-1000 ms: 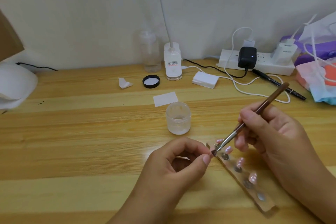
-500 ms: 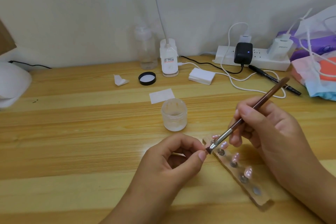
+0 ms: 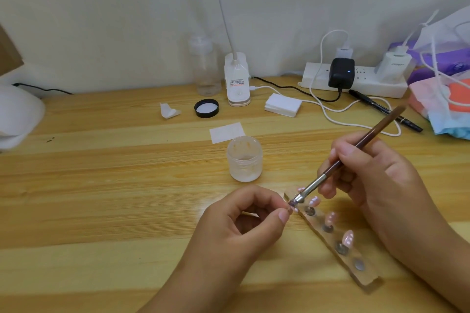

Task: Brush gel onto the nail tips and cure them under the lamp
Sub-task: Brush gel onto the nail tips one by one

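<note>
The nail tip (image 3: 292, 208) is very small and is only pinched between thumb and forefinger of the left hand (image 3: 244, 226). I think a too strong push of the brush (image 3: 356, 155) could flip it out or spread gel onto the skin. The right hand (image 3: 376, 185) grips the brush like a pen, bristles down on the tip. Its lower fingers hang just above the holder strip (image 3: 366, 279), so it could knock the other tips (image 3: 348, 236). The open gel jar (image 3: 244, 159) stands just beyond both hands. The lamp (image 3: 17, 114) is far out to the left.
</note>
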The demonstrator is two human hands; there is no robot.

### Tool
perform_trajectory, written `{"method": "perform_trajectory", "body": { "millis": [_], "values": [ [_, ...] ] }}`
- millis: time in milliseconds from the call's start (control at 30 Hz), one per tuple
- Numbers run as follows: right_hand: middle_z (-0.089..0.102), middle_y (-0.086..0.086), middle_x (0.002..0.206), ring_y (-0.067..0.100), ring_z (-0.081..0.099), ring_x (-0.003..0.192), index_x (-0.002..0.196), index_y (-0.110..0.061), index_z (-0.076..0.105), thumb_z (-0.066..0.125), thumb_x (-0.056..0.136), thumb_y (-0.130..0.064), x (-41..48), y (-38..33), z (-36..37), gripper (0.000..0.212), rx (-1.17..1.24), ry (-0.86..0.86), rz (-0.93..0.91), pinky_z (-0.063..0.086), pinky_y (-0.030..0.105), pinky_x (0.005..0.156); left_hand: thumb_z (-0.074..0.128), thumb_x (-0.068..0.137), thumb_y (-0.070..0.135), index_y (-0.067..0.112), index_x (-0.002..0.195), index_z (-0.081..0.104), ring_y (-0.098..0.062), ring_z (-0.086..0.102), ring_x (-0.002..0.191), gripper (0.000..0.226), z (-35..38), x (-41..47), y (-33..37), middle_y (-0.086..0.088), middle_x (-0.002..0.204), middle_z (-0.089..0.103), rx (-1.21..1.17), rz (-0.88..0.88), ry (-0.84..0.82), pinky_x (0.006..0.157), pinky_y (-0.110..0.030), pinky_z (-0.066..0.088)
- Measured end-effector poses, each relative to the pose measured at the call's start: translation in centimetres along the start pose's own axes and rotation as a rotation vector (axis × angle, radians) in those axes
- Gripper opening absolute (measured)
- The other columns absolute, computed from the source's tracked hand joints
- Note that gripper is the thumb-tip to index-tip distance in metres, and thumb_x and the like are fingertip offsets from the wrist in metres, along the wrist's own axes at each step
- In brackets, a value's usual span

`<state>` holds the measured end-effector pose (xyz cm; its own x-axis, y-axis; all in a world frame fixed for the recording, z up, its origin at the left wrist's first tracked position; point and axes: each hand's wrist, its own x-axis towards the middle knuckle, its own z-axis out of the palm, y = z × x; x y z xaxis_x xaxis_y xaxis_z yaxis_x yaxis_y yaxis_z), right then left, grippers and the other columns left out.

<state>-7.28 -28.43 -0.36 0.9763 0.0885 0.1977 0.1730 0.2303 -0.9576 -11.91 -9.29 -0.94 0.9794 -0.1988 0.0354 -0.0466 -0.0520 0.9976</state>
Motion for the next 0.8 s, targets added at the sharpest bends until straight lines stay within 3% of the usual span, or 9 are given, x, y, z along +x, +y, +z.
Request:
{"method": "perform_trajectory", "body": {
  "millis": [67,200,333,467,600,733,800],
  "values": [
    [0.065,0.008,0.066,0.018,0.063,0.054,0.071,-0.029,0.068,0.060,0.083,-0.025,-0.16,-0.09,0.15,0.015,-0.021,-0.029,-0.012,0.053,0.024,0.054,0.071,0.071,0.037,0.030,0.075,0.071,-0.004,0.054,0.066,0.008,-0.01,-0.05,0.03,0.003,0.076,0.068,0.006,-0.005,0.003,0.060,-0.012,0.040],
    [0.066,0.007,0.066,0.018,0.063,0.054,0.079,-0.020,0.064,0.071,0.085,-0.029,-0.31,-0.08,0.19,0.013,-0.075,0.006,-0.052,0.053,0.024,0.055,0.072,0.072,0.035,0.028,0.076,0.071,-0.009,0.057,0.070,0.008,0.04,-0.03,-0.04,-0.009,0.086,0.069,0.027,-0.010,0.010,0.063,-0.015,0.042],
    [0.068,0.007,0.066,0.017,0.065,0.057,0.075,-0.029,0.068,0.064,0.076,-0.038,-0.25,0.07,0.32,0.010,-0.098,0.053,-0.085,0.054,0.022,0.057,0.071,0.071,0.042,0.030,0.078,0.072,-0.007,0.058,0.074,0.014,0.04,-0.01,-0.06,0.000,0.090,0.071,0.009,0.009,0.030,0.066,-0.013,0.043],
    [0.069,0.005,0.070,0.016,0.068,0.062,0.075,-0.030,0.069,0.062,0.081,-0.034,0.04,0.31,-0.37,0.010,0.007,0.098,-0.102,0.055,0.023,0.060,0.070,0.075,0.031,0.030,0.077,0.073,0.000,0.056,0.068,0.004,-0.02,0.23,0.10,0.011,0.081,0.065,-0.035,0.036,0.095,0.063,-0.009,0.044],
    [0.067,0.005,0.069,0.018,0.066,0.060,0.076,-0.028,0.069,0.074,0.072,-0.046,0.11,0.13,-0.34,0.020,0.062,0.012,-0.079,0.054,0.023,0.058,0.069,0.076,0.025,0.026,0.077,0.073,-0.001,0.058,0.063,0.005,0.03,0.22,0.38,0.012,0.070,0.067,-0.109,0.017,0.069,0.059,-0.009,0.046],
    [0.066,0.007,0.066,0.019,0.064,0.058,0.075,-0.027,0.068,0.070,0.081,-0.032,0.06,0.22,-0.16,0.009,0.042,-0.004,-0.076,0.053,0.024,0.058,0.069,0.076,0.027,0.027,0.077,0.072,-0.003,0.061,0.063,0.003,-0.04,0.15,0.24,0.009,0.070,0.067,-0.086,0.012,0.052,0.062,-0.011,0.046],
    [0.066,0.007,0.066,0.019,0.065,0.059,0.075,-0.028,0.068,0.070,0.081,-0.034,-0.04,0.18,-0.12,0.009,0.038,-0.005,-0.077,0.054,0.024,0.059,0.069,0.077,0.028,0.027,0.078,0.072,-0.005,0.061,0.062,0.003,-0.08,0.10,0.18,0.007,0.070,0.066,-0.083,0.013,0.050,0.063,-0.012,0.046]
  ]
}}
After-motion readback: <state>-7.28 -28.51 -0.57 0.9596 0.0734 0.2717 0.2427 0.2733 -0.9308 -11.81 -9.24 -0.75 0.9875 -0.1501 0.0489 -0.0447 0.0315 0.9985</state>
